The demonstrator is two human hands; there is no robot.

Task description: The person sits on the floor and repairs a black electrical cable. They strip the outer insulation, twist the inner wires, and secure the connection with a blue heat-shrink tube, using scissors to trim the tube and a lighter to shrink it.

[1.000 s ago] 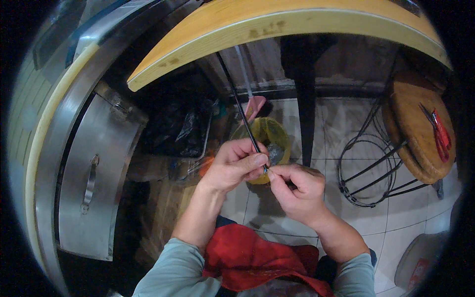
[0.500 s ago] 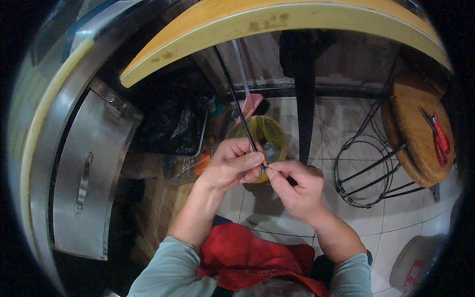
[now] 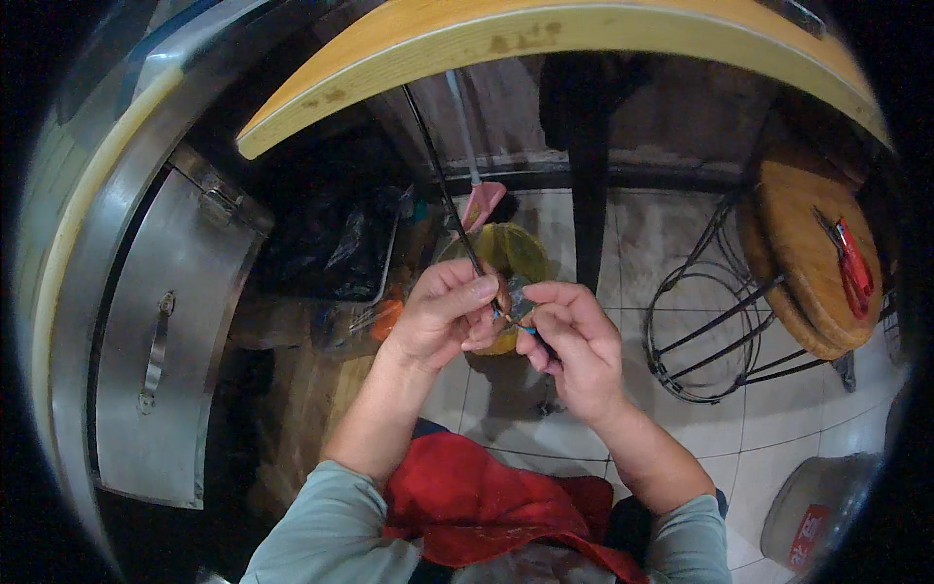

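Observation:
A long black cable [image 3: 438,170] slants down from under the table edge to my left hand [image 3: 443,316], which pinches it near its end between thumb and fingers. Blue and copper-coloured wires show at the cable's bared tip. Just to the right, my right hand [image 3: 579,350] is closed around a short dark cable end [image 3: 551,339] with a blue wire at its tip. Thin copper-coloured strands lie between the two ends; whether they are joined is too small to tell. Both hands are above a yellow bin [image 3: 520,251] on the floor.
A curved wooden tabletop [image 3: 545,29] arches across the front. On the right, a wooden stool [image 3: 808,243] with a wire frame bears red-handled pliers [image 3: 853,268]. A metal cabinet [image 3: 161,341] stands left, a pink dustpan [image 3: 482,204] ahead, a bucket [image 3: 817,511] at lower right.
My right hand has turned and drawn slightly away from my left; a dark cable end with blue wire now shows in it. The whole view has shifted a little.

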